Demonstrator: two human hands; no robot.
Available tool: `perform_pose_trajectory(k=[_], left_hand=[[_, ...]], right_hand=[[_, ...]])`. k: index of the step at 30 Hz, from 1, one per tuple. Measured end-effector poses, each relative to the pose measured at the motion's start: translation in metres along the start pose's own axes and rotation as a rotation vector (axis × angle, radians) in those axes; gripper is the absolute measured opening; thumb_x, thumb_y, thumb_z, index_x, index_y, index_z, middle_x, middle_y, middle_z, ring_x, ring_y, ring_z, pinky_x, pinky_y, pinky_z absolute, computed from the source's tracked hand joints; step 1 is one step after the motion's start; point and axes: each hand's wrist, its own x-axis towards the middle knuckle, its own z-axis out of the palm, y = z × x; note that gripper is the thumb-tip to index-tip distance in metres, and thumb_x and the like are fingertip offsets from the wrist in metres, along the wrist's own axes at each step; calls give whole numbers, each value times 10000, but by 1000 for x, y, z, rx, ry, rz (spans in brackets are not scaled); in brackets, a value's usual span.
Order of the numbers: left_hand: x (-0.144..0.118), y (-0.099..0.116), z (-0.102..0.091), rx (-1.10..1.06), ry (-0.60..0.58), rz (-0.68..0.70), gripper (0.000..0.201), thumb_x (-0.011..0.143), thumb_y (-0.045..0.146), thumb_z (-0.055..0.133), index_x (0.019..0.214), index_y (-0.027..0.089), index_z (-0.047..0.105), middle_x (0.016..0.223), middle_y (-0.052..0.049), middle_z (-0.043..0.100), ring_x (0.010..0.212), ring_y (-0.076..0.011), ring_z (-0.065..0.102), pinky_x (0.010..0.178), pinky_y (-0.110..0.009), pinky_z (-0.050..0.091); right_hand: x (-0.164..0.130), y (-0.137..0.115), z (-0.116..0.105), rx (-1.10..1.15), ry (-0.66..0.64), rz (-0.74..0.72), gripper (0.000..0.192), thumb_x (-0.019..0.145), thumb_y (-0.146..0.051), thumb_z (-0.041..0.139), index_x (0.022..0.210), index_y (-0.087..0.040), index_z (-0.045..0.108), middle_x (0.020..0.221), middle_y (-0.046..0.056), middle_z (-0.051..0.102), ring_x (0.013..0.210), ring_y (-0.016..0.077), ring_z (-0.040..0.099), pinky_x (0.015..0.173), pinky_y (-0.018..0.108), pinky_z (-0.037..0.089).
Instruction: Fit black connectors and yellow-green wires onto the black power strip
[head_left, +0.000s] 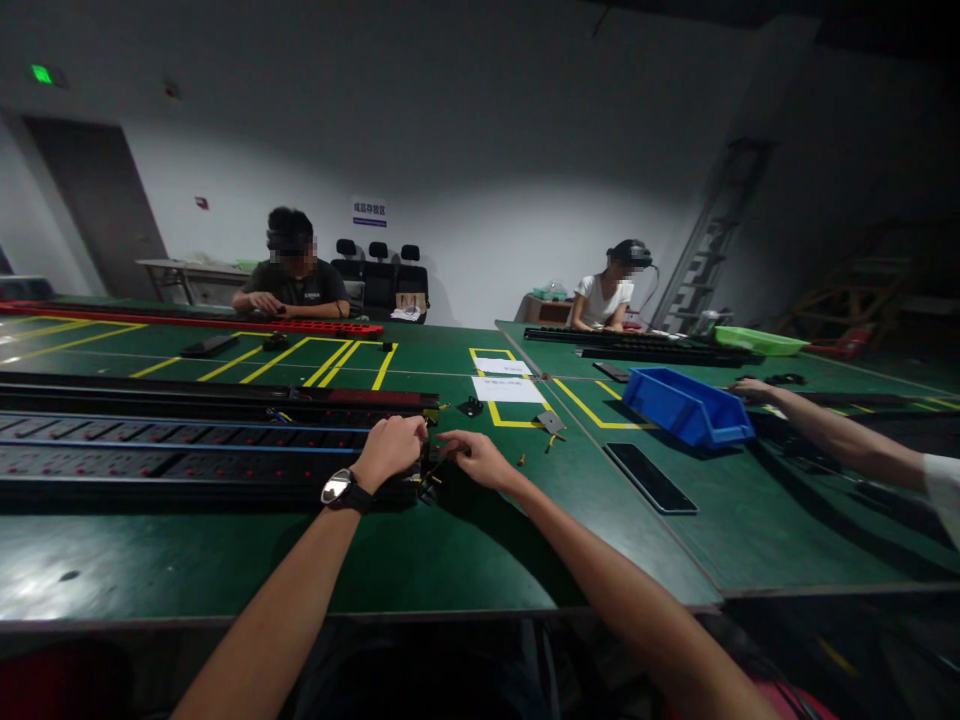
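Several long black power strips lie side by side across the left of the green table. My left hand, with a wristwatch on the wrist, is closed at the right end of the nearest strip. My right hand pinches a thin tool or small part right beside that end; what it holds is too small to tell. A few small loose parts lie on the table just beyond my right hand.
A blue bin stands to the right, with a co-worker's arm reaching past it. A black phone lies flat near the table seam. White papers, a green tray and two seated people sit farther back.
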Motion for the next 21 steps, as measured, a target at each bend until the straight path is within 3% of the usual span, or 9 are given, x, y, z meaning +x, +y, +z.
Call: perform_pose_trajectory(k=[4, 7, 10, 15, 21], left_hand=[[0, 1, -3, -16, 30, -10, 273, 853, 123, 502, 940, 231, 737, 933, -73, 769, 921, -226, 697, 838, -306, 478], [-1, 1, -7, -33, 69, -50, 256, 870, 148, 504, 936, 235, 735, 912, -59, 772, 906, -230, 701, 811, -314, 478], [-2, 2, -13, -33, 128, -105, 248, 884, 171, 502, 947, 233, 734, 913, -57, 778, 887, -232, 705, 779, -315, 480], [-3, 2, -26, -137, 193, -246, 262, 872, 129, 504, 968, 233, 723, 926, -17, 795, 909, -202, 710, 729, -277, 472], [-3, -1, -27, -190, 232, -224, 315, 851, 65, 479, 993, 225, 710, 924, -14, 796, 920, -204, 718, 767, -288, 497]], right_hand=[[-8, -5, -43, -505, 279, 154, 353, 918, -220, 554, 1224, -215, 730, 1018, 81, 776, 908, 208, 696, 850, 292, 501], [-19, -3, -79, -732, 337, 413, 287, 963, -375, 552, 1034, -225, 786, 956, 95, 778, 917, 240, 710, 811, 289, 489], [-27, 2, -100, -777, 235, 559, 420, 972, -532, 538, 942, -207, 801, 918, 128, 773, 915, 268, 720, 765, 296, 493], [-29, 13, -101, -721, 17, 564, 424, 929, -580, 609, 943, -204, 805, 802, 101, 757, 840, 246, 729, 756, 294, 504], [-25, 23, -94, -674, -82, 515, 211, 809, -250, 734, 1009, -200, 780, 813, 54, 761, 769, 199, 717, 658, 241, 471]])
